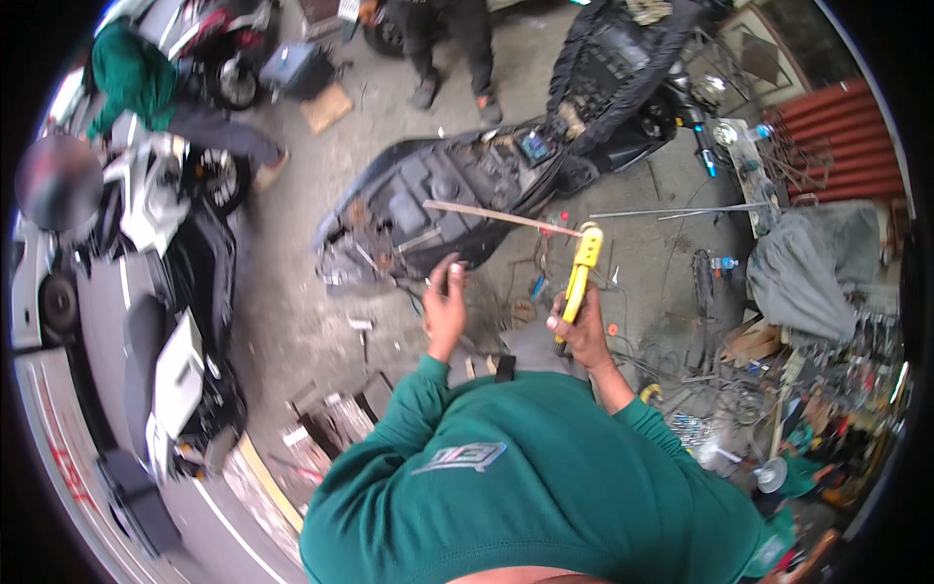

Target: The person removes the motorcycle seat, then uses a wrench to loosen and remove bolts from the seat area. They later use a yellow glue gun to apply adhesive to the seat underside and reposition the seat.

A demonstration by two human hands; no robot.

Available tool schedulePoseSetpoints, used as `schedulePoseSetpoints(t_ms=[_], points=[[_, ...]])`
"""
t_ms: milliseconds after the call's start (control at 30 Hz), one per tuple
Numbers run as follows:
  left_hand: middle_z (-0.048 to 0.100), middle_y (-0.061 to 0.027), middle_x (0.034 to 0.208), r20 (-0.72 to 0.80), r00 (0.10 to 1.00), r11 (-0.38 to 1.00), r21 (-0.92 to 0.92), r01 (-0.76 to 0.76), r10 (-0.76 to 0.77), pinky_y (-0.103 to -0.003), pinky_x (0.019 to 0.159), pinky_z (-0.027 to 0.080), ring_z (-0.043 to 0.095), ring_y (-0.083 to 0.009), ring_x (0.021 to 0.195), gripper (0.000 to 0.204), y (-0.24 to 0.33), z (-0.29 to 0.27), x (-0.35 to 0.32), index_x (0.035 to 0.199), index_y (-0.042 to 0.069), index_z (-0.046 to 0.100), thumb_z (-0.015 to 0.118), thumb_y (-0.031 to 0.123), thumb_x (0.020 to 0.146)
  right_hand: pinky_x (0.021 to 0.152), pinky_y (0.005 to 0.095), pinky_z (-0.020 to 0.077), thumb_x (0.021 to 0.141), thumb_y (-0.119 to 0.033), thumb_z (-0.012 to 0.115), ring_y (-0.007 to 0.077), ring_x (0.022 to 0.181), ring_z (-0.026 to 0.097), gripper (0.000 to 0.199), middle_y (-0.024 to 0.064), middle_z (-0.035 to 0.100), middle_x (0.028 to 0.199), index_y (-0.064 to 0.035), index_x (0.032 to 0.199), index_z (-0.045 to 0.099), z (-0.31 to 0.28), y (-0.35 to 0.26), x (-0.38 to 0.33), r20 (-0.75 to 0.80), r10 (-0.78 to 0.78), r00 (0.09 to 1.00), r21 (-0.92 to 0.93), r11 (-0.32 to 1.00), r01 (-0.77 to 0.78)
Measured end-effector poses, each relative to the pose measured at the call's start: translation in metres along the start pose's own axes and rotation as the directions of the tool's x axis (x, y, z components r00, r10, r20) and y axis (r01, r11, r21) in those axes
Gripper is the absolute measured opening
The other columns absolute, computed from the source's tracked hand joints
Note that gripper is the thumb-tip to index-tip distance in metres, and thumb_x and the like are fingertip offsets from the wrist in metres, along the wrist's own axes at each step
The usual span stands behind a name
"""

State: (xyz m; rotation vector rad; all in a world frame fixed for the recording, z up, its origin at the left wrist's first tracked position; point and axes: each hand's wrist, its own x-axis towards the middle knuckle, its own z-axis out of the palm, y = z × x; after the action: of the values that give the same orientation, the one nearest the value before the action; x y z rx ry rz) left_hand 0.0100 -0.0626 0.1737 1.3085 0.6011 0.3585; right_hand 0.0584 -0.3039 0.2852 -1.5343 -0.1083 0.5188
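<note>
My right hand point(584, 333) is closed around the handle of a yellow welding electrode holder point(582, 266), which stands up in front of me. A long, thin, copper-coloured welding rod point(498, 216) juts out from its head toward the left. Behind the rod lies a dark, partly stripped motorcycle body point(418, 206) with its inner parts exposed. My left hand point(444, 310) is raised beside the near edge of that body. Its thumb and fingers are bent but apart, and I see nothing between them.
A hammer point(362, 329) lies on the concrete at left. A white and black scooter point(190, 360) is parked further left, near a person in a green top point(136, 78). Another person's legs point(452, 44) stand beyond. Metal rods point(671, 211), a grey cloth point(822, 263) and clustered tools fill the right.
</note>
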Motion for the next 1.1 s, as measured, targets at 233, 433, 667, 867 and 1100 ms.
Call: schedulePoseSetpoints(t_ms=[233,433,667,867,1100], points=[[0.070,-0.0063,0.098,0.151,0.974,0.984,-0.094,-0.153,0.166,-0.032,0.086,0.054,0.065,-0.0153,0.088,0.033,0.136,0.090,0.010,0.117,0.001,0.066,0.056,0.031,0.109,0.093,0.0368,0.0469,0.080,-0.026,0.080,0.0215,0.103,0.055,0.096,0.0100,0.055,0.115,-0.0026,0.155,0.026,0.022,-0.001,-0.019,-0.084,-0.178,0.980,-0.264,0.953,0.150],[0.070,-0.0137,0.106,0.360,0.862,0.926,-0.258,-0.275,0.356,-0.035,0.091,0.056,0.068,-0.0191,0.095,0.026,0.143,0.153,-0.015,0.114,-0.004,0.060,0.056,0.021,0.109,0.077,0.0296,0.0496,0.080,-0.014,0.062,0.0145,0.097,0.059,0.064,0.0083,0.060,0.111,-0.0005,0.141,0.048,-0.015,-0.017,-0.051,-0.269,0.047,0.962,0.237,0.971,0.018],[0.071,-0.0157,0.107,0.579,0.723,0.926,-0.231,-0.298,0.377,-0.032,0.092,0.056,0.071,-0.0199,0.097,0.022,0.130,0.258,-0.041,0.116,-0.005,0.061,0.053,0.015,0.109,0.066,0.0310,0.0505,0.089,-0.014,0.064,0.0143,0.074,0.062,0.022,0.0048,0.064,0.084,0.0005,0.105,0.064,-0.088,-0.001,-0.082,-0.558,0.021,0.829,0.364,0.905,0.223],[0.070,-0.0174,0.106,0.692,0.614,0.921,-0.214,-0.326,0.379,-0.036,0.091,0.059,0.072,-0.0238,0.095,0.026,0.130,0.328,-0.059,0.115,-0.008,0.058,0.055,0.016,0.108,0.061,0.0318,0.0500,0.092,-0.014,0.059,0.0179,0.064,0.063,0.016,0.0100,0.064,0.077,0.0011,0.094,0.062,-0.145,-0.013,-0.107,-0.519,0.079,0.851,0.545,0.797,0.258],[0.071,-0.0148,0.106,0.756,0.514,0.890,-0.200,-0.409,0.406,-0.032,0.091,0.054,0.072,-0.0206,0.095,0.024,0.128,0.392,-0.078,0.116,-0.006,0.059,0.053,0.017,0.110,0.064,0.0344,0.0512,0.089,-0.014,0.056,0.0205,0.067,0.063,0.027,0.0124,0.065,0.081,0.0044,0.108,0.062,-0.204,-0.021,-0.116,-0.503,0.093,0.859,0.570,0.783,0.249]])
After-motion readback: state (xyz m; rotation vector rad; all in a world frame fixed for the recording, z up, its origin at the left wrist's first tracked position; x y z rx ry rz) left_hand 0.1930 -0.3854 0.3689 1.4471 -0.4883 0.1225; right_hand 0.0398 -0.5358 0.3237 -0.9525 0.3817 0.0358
